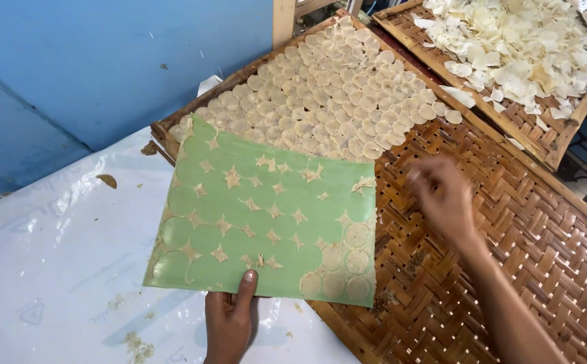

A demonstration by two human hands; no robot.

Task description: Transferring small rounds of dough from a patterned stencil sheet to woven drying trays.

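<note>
Both hands are busy over a woven tray. The left hand [229, 317] pinches the near edge of a green sheet [266, 226], thumb on top, and holds it flat. This sheet lies partly on the white plastic cover [57, 263] of the surface and partly over the woven bamboo tray [509, 243]. A few pale round dough discs [347, 263] sit on the sheet at its right corner, and little star-shaped scraps dot the rest of it. The right hand [442, 195] is blurry above the bare part of the tray, fingers bunched together, and I cannot tell if it holds anything. Many round discs [334, 94] lie in neat rows at the far end of the tray. Another tray [563, 135] beyond holds a heap of dry pale chips [522, 47]. A blue wall [104, 74] stands on the left.
</note>
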